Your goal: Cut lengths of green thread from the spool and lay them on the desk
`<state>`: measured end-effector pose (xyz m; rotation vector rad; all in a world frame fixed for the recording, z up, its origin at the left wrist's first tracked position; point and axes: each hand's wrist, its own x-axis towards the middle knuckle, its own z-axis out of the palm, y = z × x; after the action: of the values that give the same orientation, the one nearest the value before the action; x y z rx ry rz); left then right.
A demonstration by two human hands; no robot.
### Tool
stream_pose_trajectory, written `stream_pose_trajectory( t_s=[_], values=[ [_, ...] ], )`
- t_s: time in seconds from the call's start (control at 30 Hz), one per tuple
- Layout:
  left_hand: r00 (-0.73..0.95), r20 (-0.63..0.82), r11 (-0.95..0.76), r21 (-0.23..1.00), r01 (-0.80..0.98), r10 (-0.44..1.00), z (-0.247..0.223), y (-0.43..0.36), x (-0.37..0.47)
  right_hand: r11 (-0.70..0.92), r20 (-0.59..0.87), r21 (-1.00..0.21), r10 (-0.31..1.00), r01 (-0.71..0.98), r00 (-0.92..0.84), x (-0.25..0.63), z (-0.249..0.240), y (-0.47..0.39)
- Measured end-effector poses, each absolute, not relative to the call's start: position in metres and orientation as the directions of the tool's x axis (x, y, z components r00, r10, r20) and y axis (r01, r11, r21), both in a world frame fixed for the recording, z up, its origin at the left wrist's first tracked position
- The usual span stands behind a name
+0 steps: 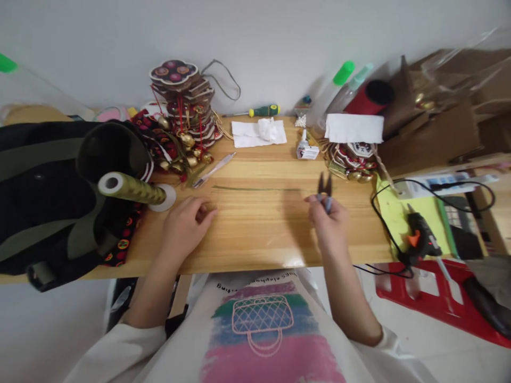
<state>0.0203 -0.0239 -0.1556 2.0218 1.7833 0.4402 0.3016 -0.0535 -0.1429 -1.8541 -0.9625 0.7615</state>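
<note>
A thin olive-green cord [255, 188] lies stretched nearly straight from left to right across the wooden table [255, 229]. My left hand [187, 226] rests on the tabletop just below the cord's left end. Its fingers are loosely curled toward the thumb, and nothing shows in them. In my right hand [331, 221] are small thread snips [325, 194], their dark blades pointing away from me and spread apart. The snips are near the right part of the cord, whose right end is hard to make out.
At left stand a green ribbon roll [136, 189], a dark bag [48, 197] and stacked ornaments with bells [186, 106]. Farther back are a pen [214, 170], a screwdriver [263, 110], tissue [247, 135] and a small bottle [306, 149]. A corded glue gun [423, 234] is at right.
</note>
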Motion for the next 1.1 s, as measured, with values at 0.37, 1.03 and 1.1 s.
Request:
stream_pose_trajectory(
  t_s=[0.37,1.03,1.1],
  values=[
    [0.031,-0.191,0.046,0.385,0.922,0.981,-0.145,-0.012,0.044,-0.298,-0.304,-0.93,0.953,0.214,0.004,0.214,-0.148,-0.067],
    [-0.048,-0.102,0.108,0.748,0.654,0.994,-0.151,-0.014,0.027,-0.713,-0.682,-0.641,0.699,-0.285,-0.214,0.178,-0.137,-0.008],
    [-0.082,-0.1,0.129,0.809,0.573,0.992,-0.151,-0.014,0.025,-0.743,-0.704,-0.601,0.667,-0.295,-0.246,0.176,-0.136,-0.007]
  ],
)
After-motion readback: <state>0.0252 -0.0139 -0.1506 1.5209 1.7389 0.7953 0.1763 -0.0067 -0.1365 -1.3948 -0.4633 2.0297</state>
